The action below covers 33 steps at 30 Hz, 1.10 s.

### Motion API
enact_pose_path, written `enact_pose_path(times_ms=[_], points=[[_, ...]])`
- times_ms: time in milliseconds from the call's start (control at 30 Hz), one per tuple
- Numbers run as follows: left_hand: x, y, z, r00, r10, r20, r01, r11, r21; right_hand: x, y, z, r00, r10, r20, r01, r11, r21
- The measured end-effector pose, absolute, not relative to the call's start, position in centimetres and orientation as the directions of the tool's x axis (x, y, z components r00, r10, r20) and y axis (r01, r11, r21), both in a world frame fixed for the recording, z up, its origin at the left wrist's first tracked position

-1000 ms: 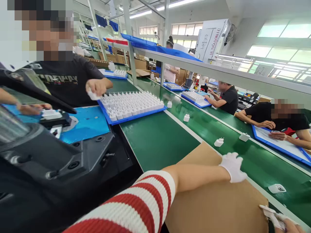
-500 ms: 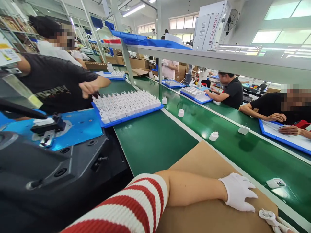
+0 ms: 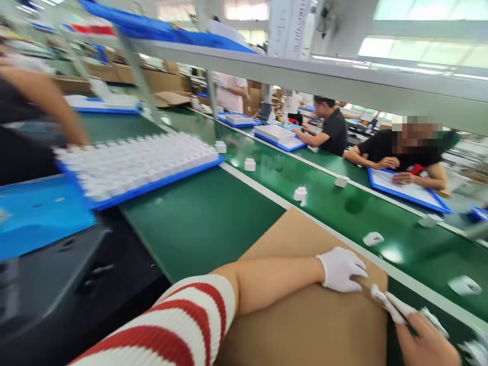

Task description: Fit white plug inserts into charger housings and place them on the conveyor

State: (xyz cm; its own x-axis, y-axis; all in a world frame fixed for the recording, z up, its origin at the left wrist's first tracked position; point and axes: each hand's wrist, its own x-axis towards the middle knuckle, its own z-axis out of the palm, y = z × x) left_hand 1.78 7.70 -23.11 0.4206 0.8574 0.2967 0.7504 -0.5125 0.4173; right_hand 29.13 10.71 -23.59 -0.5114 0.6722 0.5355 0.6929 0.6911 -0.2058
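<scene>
My left hand [image 3: 343, 270], in a white glove, is stretched over a brown cardboard sheet [image 3: 305, 325], palm down. Its fingers are apart and nothing shows in them. At the lower right, my right hand [image 3: 423, 330] has white coverings on its fingertips. Blurred at those fingertips is a small white plug part [image 3: 376, 292], close to the left hand's fingers. Several white charger plugs [image 3: 300, 193] stand or lie on the green conveyor belt [image 3: 267, 190] beyond the cardboard.
A blue tray [image 3: 160, 184] packed with white plugs stands left, beside another person's arm [image 3: 49, 96]. Dark machine parts [image 3: 57, 269] lie nearer. Across the belt, people work at blue trays [image 3: 412, 195]. A grey shelf beam [image 3: 290, 66] crosses above. Blurred white pieces [image 3: 475, 348] lie lower right.
The view has swung right, so the scene sits further left. More of my right hand shows, with the plug part nearer my left hand. The left hand's fingers are less spread.
</scene>
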Motion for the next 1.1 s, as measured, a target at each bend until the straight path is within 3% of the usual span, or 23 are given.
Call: enact_pose_path(times_ms=[67, 167, 367, 567, 667, 733, 800, 900, 1000, 1100], points=[[1.6, 7.4, -22.9, 0.339, 0.879, 0.337, 0.770, -0.464, 0.437, 28.3, 8.8, -22.1, -0.452, 0.688, 0.568, 0.711, 0.663, -0.236], [1.2, 7.7, -23.0, 0.144, 0.931, 0.337, 0.822, -0.302, 0.483, 26.7, 6.5, -20.3, -0.519, 0.663, 0.539, 0.638, 0.720, -0.272], [1.2, 8.2, -23.4, -0.003, 0.959, 0.282, 0.837, -0.152, 0.526, 24.3, 3.5, -19.3, -0.688, 0.686, 0.235, 0.677, 0.724, -0.130], [1.5, 11.5, -21.3, -0.298, 0.940, 0.166, 0.823, 0.165, 0.544, 23.5, 3.3, -20.2, -0.696, 0.711, 0.099, 0.678, 0.696, -0.237], [1.3, 15.1, -19.6, -0.234, 0.957, 0.172, 0.891, 0.140, 0.433, 23.5, 3.8, -20.6, -0.647, 0.756, 0.097, 0.695, 0.637, -0.333], [0.9, 17.3, -18.6, -0.121, 0.988, 0.097, 0.919, 0.074, 0.387, 23.4, 4.1, -20.7, -0.610, 0.783, 0.122, 0.674, 0.594, -0.439], [0.6, 18.9, -17.7, -0.053, 0.999, 0.009, 0.920, 0.045, 0.390, 23.2, 4.4, -20.8, -0.558, 0.819, 0.138, 0.588, 0.507, -0.631], [0.1, 19.9, -16.7, -0.070, 0.997, -0.040, 0.915, 0.081, 0.396, 23.0, 4.9, -20.8, -0.449, 0.893, 0.018, 0.308, 0.173, -0.936], [0.1, 18.1, -16.0, -0.122, 0.993, 0.004, 0.922, 0.112, 0.370, 23.2, 5.4, -20.4, -0.414, 0.900, -0.137, 0.050, -0.128, -0.991], [1.1, 13.6, -16.1, -0.061, 0.996, 0.070, 0.943, 0.034, 0.332, 23.5, 5.7, -19.9, -0.414, 0.889, -0.196, -0.078, -0.249, -0.965]])
